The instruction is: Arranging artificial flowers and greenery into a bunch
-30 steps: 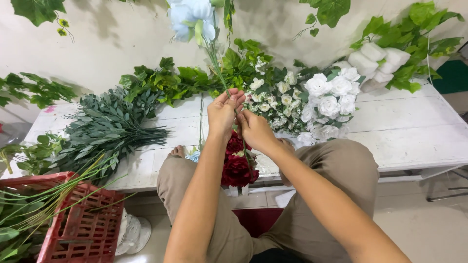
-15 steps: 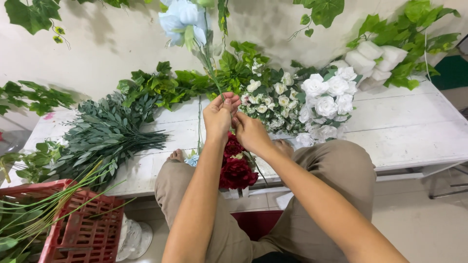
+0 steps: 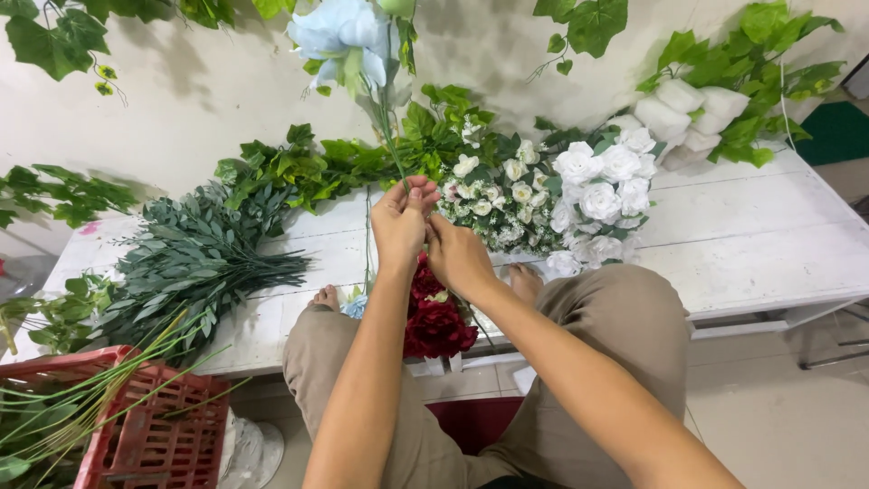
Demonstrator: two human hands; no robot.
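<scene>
Above lap, both hands meet at green stem point(image 3: 391, 149). Left hand point(image 3: 401, 224) pinches stem, fingers closed round it; pale blue rose point(image 3: 342, 32) stands upright overhead. Right hand point(image 3: 457, 258) pressed against left, curled shut, grip on stem unclear. Red roses point(image 3: 437, 319) below wrists. White roses point(image 3: 602, 186) beside, on white table point(image 3: 769, 231). Red crate point(image 3: 149, 435) bottom-left.

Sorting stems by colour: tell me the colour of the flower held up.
Pale blue flower, clearest in the head view.
</scene>
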